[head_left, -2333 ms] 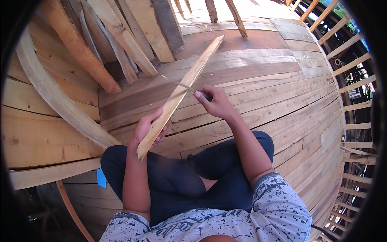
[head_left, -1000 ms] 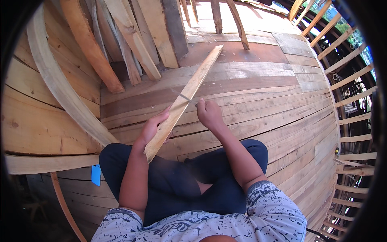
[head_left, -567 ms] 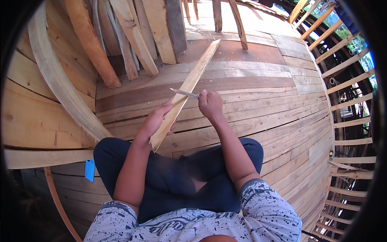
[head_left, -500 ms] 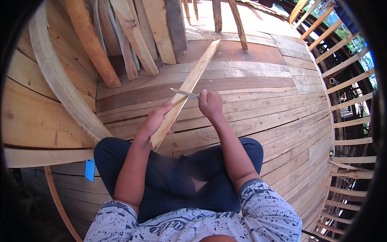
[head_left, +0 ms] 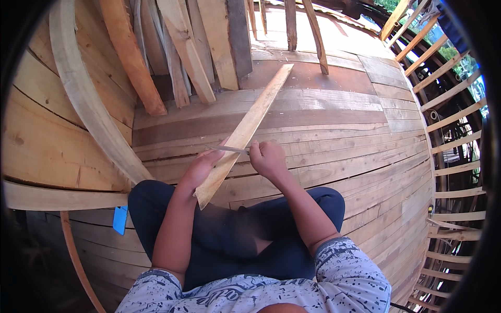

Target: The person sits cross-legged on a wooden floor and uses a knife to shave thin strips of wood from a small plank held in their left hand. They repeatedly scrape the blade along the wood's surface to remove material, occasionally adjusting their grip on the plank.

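Observation:
A long, pale wooden board [head_left: 254, 113] with a pointed far end slants from above my lap away to the upper right. My left hand [head_left: 202, 168] is closed around its near part, with the fingertips hidden under the wood. In my right hand [head_left: 267, 158], a fist, is the handle of a knife [head_left: 228, 149]. The narrow blade lies across the board, its tip pointing left near my left thumb. Most of the knife's handle is covered by my fingers.
I sit cross-legged on a plank floor [head_left: 334, 141]. Upright timbers [head_left: 185, 47] stand at the upper left beside a curved rib [head_left: 86, 104]. A slatted wooden side [head_left: 454, 167] runs along the right. A blue flat object [head_left: 120, 220] lies left of my knee.
My right hand and the knife have come nearer to me along the board, close to my left hand. The whole view has shifted slightly.

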Demonstrator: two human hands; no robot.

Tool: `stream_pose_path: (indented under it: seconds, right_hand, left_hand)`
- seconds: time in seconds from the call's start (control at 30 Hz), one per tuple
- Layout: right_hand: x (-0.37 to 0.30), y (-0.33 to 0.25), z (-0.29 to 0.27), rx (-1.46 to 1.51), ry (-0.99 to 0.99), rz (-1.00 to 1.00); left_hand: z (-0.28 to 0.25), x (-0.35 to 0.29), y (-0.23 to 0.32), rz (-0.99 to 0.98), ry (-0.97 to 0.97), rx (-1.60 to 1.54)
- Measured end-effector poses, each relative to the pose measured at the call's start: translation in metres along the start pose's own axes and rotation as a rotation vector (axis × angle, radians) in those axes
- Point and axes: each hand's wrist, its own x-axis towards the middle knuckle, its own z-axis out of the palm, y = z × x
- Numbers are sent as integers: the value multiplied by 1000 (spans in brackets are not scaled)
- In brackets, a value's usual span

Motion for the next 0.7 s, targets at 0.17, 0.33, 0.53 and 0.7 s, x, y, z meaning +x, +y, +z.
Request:
stream_pose_path:
  seconds: [0.17,0.33,0.53,0.7]
  right_hand:
    - [45,87,-4,-191,242,310]
    - [50,104,4,-94,158,264]
    - [1,-2,0,-131,-73,99]
    - [36,104,-11,-122,184,380]
  left_hand:
    - [22,15,12,99,22,27]
    - [10,-3,10,94,44,78]
    - [1,-3,7,49,-11,54]
    - [18,-7,24,36,41,92]
